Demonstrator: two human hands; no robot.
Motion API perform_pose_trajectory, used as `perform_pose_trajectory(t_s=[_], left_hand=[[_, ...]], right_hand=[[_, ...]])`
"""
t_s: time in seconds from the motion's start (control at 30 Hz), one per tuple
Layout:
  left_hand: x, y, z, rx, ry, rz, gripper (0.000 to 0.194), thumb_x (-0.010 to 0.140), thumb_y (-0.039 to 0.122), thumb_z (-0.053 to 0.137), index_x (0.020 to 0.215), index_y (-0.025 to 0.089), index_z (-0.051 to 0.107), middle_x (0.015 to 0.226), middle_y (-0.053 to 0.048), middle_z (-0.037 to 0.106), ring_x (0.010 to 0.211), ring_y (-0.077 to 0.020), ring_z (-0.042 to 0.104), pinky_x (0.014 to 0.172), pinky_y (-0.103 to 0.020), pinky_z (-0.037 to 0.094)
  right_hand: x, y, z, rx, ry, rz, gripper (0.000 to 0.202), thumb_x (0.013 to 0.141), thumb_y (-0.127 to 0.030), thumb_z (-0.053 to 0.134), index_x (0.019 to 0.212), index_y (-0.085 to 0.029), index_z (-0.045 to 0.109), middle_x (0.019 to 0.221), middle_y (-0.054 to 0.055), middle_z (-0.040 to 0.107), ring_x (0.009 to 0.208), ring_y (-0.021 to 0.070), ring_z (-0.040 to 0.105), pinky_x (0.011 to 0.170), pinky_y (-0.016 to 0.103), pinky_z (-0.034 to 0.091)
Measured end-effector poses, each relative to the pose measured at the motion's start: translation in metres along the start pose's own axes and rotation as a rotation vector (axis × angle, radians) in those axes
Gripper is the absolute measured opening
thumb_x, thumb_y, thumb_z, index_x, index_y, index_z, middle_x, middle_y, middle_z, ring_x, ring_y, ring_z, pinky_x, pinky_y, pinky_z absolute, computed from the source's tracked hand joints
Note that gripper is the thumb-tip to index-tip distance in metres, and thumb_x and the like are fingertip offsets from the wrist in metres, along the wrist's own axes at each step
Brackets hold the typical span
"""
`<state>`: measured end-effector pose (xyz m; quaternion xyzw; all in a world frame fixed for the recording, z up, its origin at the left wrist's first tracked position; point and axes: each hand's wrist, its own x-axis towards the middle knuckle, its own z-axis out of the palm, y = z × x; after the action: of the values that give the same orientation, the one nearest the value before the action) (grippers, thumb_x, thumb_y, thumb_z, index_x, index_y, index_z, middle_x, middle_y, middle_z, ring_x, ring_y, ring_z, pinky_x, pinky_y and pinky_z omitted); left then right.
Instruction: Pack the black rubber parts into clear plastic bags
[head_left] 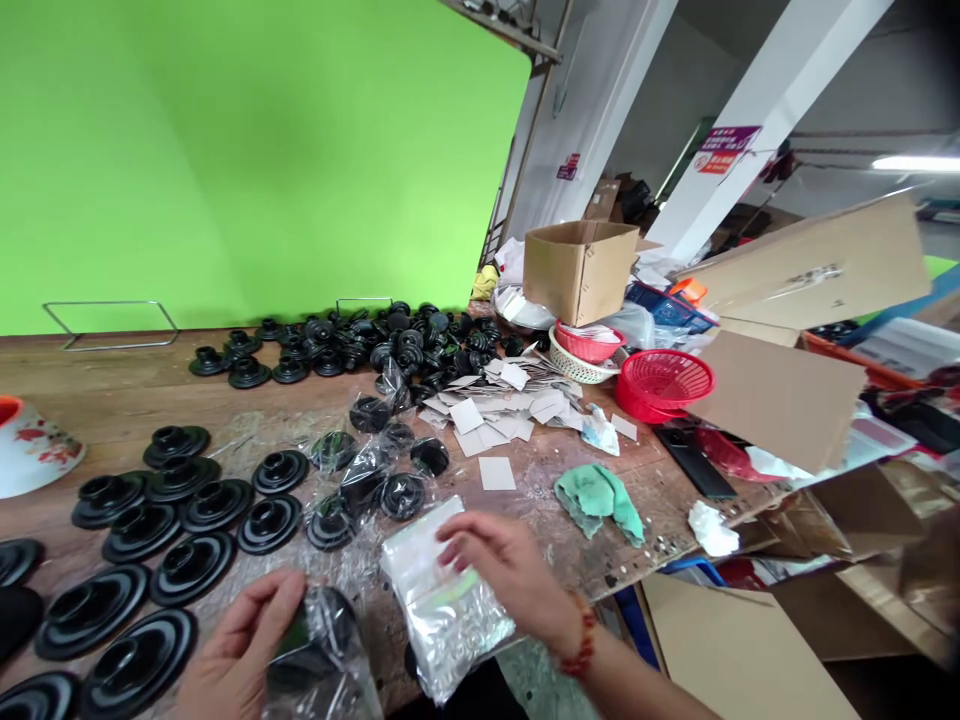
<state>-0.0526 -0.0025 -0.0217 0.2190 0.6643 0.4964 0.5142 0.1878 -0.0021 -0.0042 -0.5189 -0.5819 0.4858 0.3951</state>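
My left hand (244, 640) is closed at the lower left, thumb and fingers pinching the top of a clear plastic bag (341, 650). Something black shows inside that bag. My right hand (506, 565), a red bead bracelet at its wrist, hovers over or touches a stack of clear plastic bags (450, 630) at the table's front edge; its fingers are partly bent and apart, slightly blurred. Black round flanged parts (191, 565) stand in rows left of my hands. Just beyond, several bagged black parts (367, 480) lie together.
Loose black parts (405, 345) are heaped at the back beside pale square cards (499, 405). A green cloth (600, 500), red basket (664, 385), dark phone-like slab (694, 462) and cardboard box (577, 270) are rightward. A floral cup (37, 450) lies left; a green panel (247, 160) stands behind.
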Motion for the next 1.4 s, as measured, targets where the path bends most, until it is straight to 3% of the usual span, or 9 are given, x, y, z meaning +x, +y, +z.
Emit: perform_pose_trajectory(t_s=[0.1, 0.23, 0.4, 0.57, 0.7, 0.97, 1.13, 1.23, 1.4], left_hand=[[-0.016, 0.011, 0.014, -0.223, -0.069, -0.091, 0.045, 0.043, 0.036, 0.089, 0.080, 0.023, 0.068, 0.068, 0.006, 0.071, 0.063, -0.0166, 0.067, 0.056, -0.021, 0.054], [-0.019, 0.010, 0.006, -0.442, -0.095, -0.187, 0.038, 0.053, 0.027, 0.089, 0.083, 0.021, 0.066, 0.072, 0.004, 0.072, 0.064, -0.0164, 0.068, 0.056, -0.022, 0.054], [-0.016, 0.003, -0.013, -0.598, -0.123, -0.296, 0.012, 0.077, 0.011, 0.071, 0.087, 0.017, 0.066, 0.078, -0.002, 0.073, 0.068, -0.0158, 0.069, 0.066, -0.027, 0.057], [-0.015, -0.011, -0.015, -0.646, -0.153, -0.329, 0.002, 0.083, 0.013, 0.066, 0.083, 0.015, 0.066, 0.073, -0.002, 0.071, 0.065, -0.0148, 0.068, 0.071, -0.028, 0.058], [-0.012, -0.020, -0.017, -0.655, -0.219, -0.299, 0.008, 0.078, 0.018, 0.073, 0.075, 0.014, 0.067, 0.069, -0.002, 0.070, 0.066, -0.0154, 0.067, 0.073, -0.028, 0.057], [-0.007, -0.007, -0.038, -0.579, -0.306, -0.084, 0.019, 0.065, 0.029, 0.083, 0.068, 0.015, 0.070, 0.077, -0.001, 0.070, 0.079, -0.0167, 0.066, 0.074, -0.024, 0.052], [-0.003, -0.003, -0.043, -0.524, -0.394, -0.036, 0.023, 0.060, 0.028, 0.085, 0.057, 0.014, 0.067, 0.066, -0.001, 0.063, 0.081, -0.0216, 0.065, 0.074, -0.028, 0.052], [-0.003, -0.006, -0.043, -0.500, -0.439, -0.100, 0.023, 0.061, 0.028, 0.085, 0.058, 0.014, 0.067, 0.073, -0.003, 0.066, 0.078, -0.0197, 0.064, 0.071, -0.027, 0.052], [-0.004, -0.012, -0.040, -0.448, -0.451, -0.397, 0.017, 0.066, 0.026, 0.083, 0.076, 0.017, 0.074, 0.077, -0.003, 0.071, 0.069, -0.0155, 0.064, 0.069, -0.027, 0.053]], right_hand=[[0.014, -0.005, 0.071, 0.224, -0.149, 0.004, 0.029, 0.081, -0.038, 0.069, 0.104, -0.021, 0.070, 0.087, 0.002, 0.067, 0.064, 0.0123, 0.058, 0.058, 0.023, 0.047], [0.024, 0.000, 0.108, 0.158, -0.063, -0.125, 0.015, 0.076, -0.025, 0.073, 0.091, -0.022, 0.075, 0.083, 0.002, 0.068, 0.070, 0.0147, 0.059, 0.065, 0.025, 0.046], [0.029, 0.001, 0.111, 0.137, -0.067, -0.210, 0.010, 0.081, -0.020, 0.067, 0.086, -0.021, 0.076, 0.082, 0.003, 0.070, 0.080, 0.0177, 0.062, 0.075, 0.028, 0.046], [0.032, 0.001, 0.109, 0.310, -0.192, 0.131, 0.017, 0.076, -0.033, 0.071, 0.073, -0.016, 0.068, 0.066, -0.001, 0.060, 0.062, 0.0123, 0.051, 0.060, 0.024, 0.038], [0.035, 0.002, 0.107, 0.540, -0.328, 0.369, 0.031, 0.067, -0.040, 0.078, 0.070, -0.015, 0.061, 0.063, -0.004, 0.053, 0.056, 0.0088, 0.042, 0.054, 0.021, 0.032], [0.030, -0.015, 0.103, 0.357, -0.487, 0.138, 0.026, 0.072, -0.032, 0.078, 0.089, -0.016, 0.066, 0.072, -0.003, 0.054, 0.065, 0.0098, 0.046, 0.064, 0.023, 0.037], [0.024, -0.028, 0.099, 0.297, -0.561, 0.064, 0.015, 0.077, -0.028, 0.072, 0.075, -0.016, 0.063, 0.074, -0.001, 0.056, 0.074, 0.0135, 0.050, 0.070, 0.026, 0.040], [0.021, -0.029, 0.100, 0.285, -0.512, -0.036, 0.011, 0.083, -0.024, 0.064, 0.076, -0.018, 0.058, 0.085, 0.001, 0.058, 0.087, 0.0162, 0.054, 0.080, 0.028, 0.042], [0.020, -0.014, 0.108, 0.243, -0.273, 0.022, 0.007, 0.083, -0.021, 0.062, 0.079, -0.019, 0.057, 0.076, -0.001, 0.059, 0.072, 0.0136, 0.055, 0.069, 0.026, 0.043]])
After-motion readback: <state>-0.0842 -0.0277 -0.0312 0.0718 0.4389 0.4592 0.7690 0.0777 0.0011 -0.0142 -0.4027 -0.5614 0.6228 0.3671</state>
